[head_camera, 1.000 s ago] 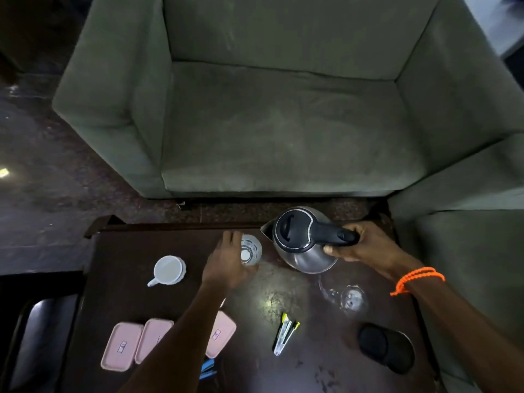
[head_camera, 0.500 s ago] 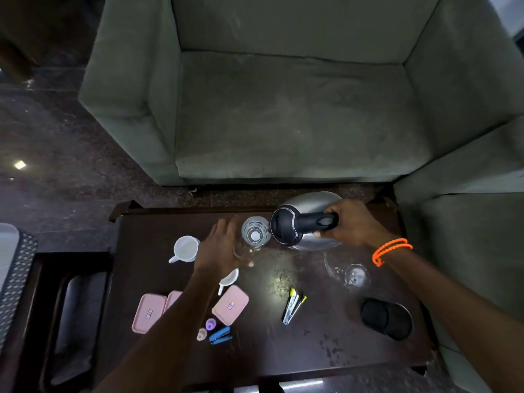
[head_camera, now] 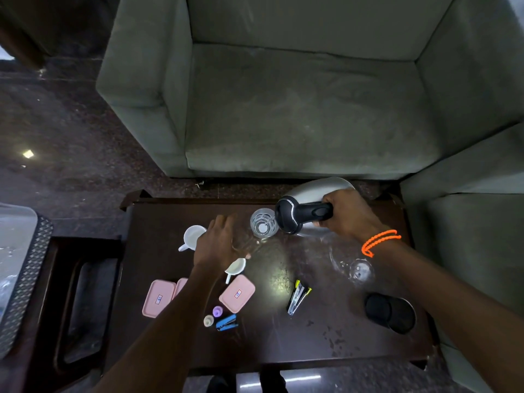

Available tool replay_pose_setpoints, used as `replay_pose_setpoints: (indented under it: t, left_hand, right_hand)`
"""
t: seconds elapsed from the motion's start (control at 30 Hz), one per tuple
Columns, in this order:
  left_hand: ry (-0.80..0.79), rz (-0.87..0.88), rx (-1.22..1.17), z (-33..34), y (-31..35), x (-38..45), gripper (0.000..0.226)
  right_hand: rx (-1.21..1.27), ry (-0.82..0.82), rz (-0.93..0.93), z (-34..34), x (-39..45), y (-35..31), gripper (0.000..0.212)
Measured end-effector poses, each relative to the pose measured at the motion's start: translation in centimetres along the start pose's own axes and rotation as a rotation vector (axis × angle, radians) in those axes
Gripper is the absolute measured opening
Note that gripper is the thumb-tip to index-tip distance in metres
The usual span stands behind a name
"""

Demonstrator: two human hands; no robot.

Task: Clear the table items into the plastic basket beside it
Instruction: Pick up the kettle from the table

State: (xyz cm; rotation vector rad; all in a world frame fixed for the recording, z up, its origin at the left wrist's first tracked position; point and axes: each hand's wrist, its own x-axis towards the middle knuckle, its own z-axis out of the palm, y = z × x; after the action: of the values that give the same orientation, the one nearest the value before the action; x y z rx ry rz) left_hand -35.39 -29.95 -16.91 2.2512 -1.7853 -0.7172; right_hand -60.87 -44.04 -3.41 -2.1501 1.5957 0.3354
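Note:
My right hand [head_camera: 348, 214] grips the black handle of a steel kettle [head_camera: 314, 191], which is lifted and tilted over the far edge of the dark wooden table [head_camera: 283, 338]. An upright clear tumbler [head_camera: 262, 224] stands just left of the kettle lid. My left hand [head_camera: 218, 242] is curled around a second, faint clear glass [head_camera: 243, 243] beside the tumbler. The plastic basket [head_camera: 27, 279] with a patterned wall sits at the far left, past the table's end.
On the table are two white cups [head_camera: 192, 236] [head_camera: 236, 266], pink lidded boxes [head_camera: 158, 297] [head_camera: 237, 293], a blue stapler [head_camera: 226, 322], two tiny bottles [head_camera: 212, 315], a yellow-black stapler [head_camera: 298, 296], a wine glass on its side [head_camera: 355, 269] and the black kettle base [head_camera: 390, 312]. A green sofa [head_camera: 306, 109] stands behind.
The kettle has risen and tipped onto its side in my right hand. My left hand has drawn back from the tumbler toward me. The view has pulled back, showing the basket.

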Motion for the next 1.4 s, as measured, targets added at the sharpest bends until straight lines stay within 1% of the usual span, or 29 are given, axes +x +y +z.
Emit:
replay_pose_setpoints:
  t: [0.03, 0.13, 0.4, 0.57, 0.67, 0.7, 0.8, 0.87, 0.97, 1.07, 1.23, 1.4]
  left_hand:
    - [-0.002, -0.003, 0.003, 0.0, -0.1, -0.1, 0.103]
    - [-0.001, -0.007, 0.011, 0.0, -0.3, -0.4, 0.099]
    - [0.023, 0.028, -0.028, -0.4, -0.2, 0.2, 0.101]
    - [0.065, 0.073, 0.017, -0.1, -0.1, 0.5, 0.104]
    - [0.111, 0.103, 0.016, 0.2, 0.2, 0.3, 0.109]
    - [0.129, 0.111, 0.015, 0.3, 0.3, 0.2, 0.107]
    - [0.167, 0.136, 0.048, 0.8, 0.4, 0.0, 0.091]
    - [0.153, 0.137, 0.057, 1.0, 0.4, 0.0, 0.085]
    - [0.14, 0.134, 0.061, 1.4, 0.3, 0.0, 0.082]
    - [0.133, 0.131, 0.068, 1.7, 0.2, -0.1, 0.08]
    - [0.122, 0.131, 0.072, 2.0, 0.0, -0.2, 0.076]
    - [0.108, 0.118, 0.079, 2.4, -0.1, -0.4, 0.076]
  right_hand:
    - [-0.01, -0.005, 0.003, -0.1, -0.1, -0.3, 0.034]
    - [-0.06, -0.014, -0.003, -0.4, -0.6, -1.0, 0.017]
    - [-0.137, 0.042, -0.03, -0.2, -1.4, -1.7, 0.014]
    - [-0.15, 0.069, -0.04, -0.4, -1.7, -1.6, 0.01]
    - [-0.178, 0.097, -0.021, -0.4, -1.9, -1.6, 0.013]
    - [-0.19, 0.101, -0.021, -0.5, -2.0, -1.6, 0.014]
    - [-0.21, 0.115, -0.025, -0.6, -2.1, -1.4, 0.015]
    - [-0.207, 0.122, -0.027, -0.7, -2.1, -1.3, 0.016]
    - [-0.214, 0.127, -0.022, -0.7, -2.3, -1.2, 0.016]
    - [-0.221, 0.127, -0.023, -0.9, -2.6, -1.2, 0.015]
    - [-0.272, 0.113, -0.019, -1.4, -3.2, -1.5, 0.019]
    - [-0.287, 0.153, -0.021, -1.8, -3.5, -1.5, 0.018]
